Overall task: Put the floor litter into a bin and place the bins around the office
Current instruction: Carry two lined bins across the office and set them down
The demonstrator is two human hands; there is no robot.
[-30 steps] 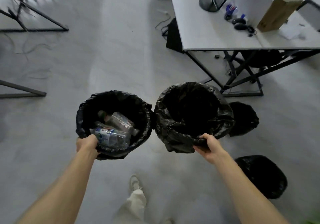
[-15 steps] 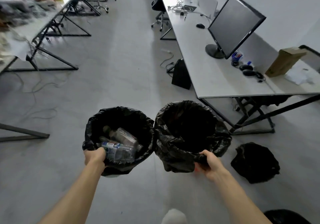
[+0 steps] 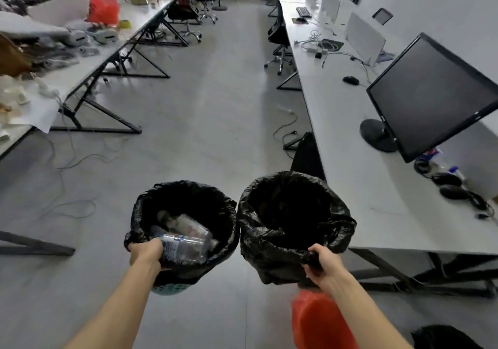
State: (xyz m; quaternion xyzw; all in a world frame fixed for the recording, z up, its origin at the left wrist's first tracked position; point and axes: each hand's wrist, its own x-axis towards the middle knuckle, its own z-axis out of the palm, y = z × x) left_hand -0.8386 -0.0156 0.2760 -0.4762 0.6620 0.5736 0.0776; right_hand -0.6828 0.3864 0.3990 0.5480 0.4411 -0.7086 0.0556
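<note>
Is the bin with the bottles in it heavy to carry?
Probably light: the left hand alone holds the bin up by its rim, and the plastic bottles look empty. Its black liner looks thin and crinkly, so it may slip when gripped.

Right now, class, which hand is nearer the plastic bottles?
Left. The left hand grips the bottle bin at its rim, right beside the bottles; the right hand holds the other bin, farther right.

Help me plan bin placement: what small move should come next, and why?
Probably lower the right bin beside the white desk: right hand and left hand each grip a lined bin off the floor; only the left bin shows plastic bottles.
</note>
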